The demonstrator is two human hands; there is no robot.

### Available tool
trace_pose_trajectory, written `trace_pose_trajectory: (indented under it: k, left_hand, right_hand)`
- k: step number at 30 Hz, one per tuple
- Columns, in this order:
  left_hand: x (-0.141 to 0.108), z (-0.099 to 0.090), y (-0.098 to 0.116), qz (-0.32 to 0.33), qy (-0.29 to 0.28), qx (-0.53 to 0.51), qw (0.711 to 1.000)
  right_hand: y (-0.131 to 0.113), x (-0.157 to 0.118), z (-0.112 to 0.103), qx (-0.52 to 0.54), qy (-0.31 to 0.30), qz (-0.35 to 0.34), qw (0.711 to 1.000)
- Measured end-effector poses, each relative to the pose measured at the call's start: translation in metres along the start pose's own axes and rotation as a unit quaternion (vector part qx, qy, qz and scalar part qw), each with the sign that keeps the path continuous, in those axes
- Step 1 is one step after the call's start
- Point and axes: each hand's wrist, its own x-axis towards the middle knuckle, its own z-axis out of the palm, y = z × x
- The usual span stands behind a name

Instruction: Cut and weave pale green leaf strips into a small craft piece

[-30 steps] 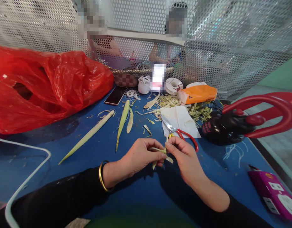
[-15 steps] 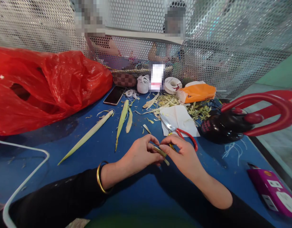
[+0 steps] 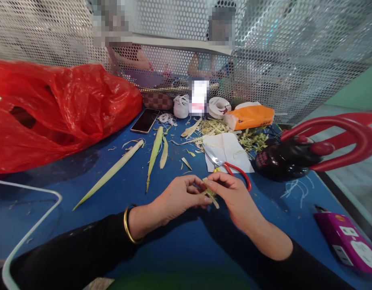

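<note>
Pinched by left hand (image 3: 180,197) and right hand (image 3: 235,196) — pale leaf strip (image 3: 215,201) between them, loose end slanting near and right; scissors (image 3: 218,162) lie just beyond, nearer the right hand.

Pinches the upper end of the pale leaf strips (image 3: 212,196) now between thumb and forefinger of the right hand (image 3: 234,197), with the tip poking out just past the thumb, instead of touching a narrow slanting bundle half a second ago. Spreads the strips apart again, with one end slanting out low beside the left hand (image 3: 179,198). Loses from view the end hanging below the left fingers a second ago. Uncovers the yellow piece (image 3: 216,170) near the scissors (image 3: 216,161), partly covered half a second ago.
</note>
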Motion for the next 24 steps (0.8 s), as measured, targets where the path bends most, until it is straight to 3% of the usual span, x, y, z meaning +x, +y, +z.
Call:
trace_pose_trajectory:
  k: [5,10,20,24]
  left_hand:
    - [-0.0014,0.0015,0.0007,-0.028,-0.001,-0.066,0.997]
    - [-0.0018,0.0011,0.0009,-0.044,-0.009,-0.065,0.997]
    - [-0.0023,0.0036,0.0002,0.002,0.016,-0.083,0.996]
    - [-0.0026,0.0015,-0.0001,0.018,-0.014,-0.046,0.999]
  right_hand:
    - [0.0005,-0.0001,0.0017,-0.083,0.0,-0.042,0.996]
    - [-0.001,-0.0007,0.0034,-0.122,0.01,-0.074,0.99]
    - [0.0016,-0.0027,0.0054,-0.091,0.013,-0.068,0.993]
    - [0.0026,-0.0054,0.0056,-0.128,0.018,-0.077,0.989]
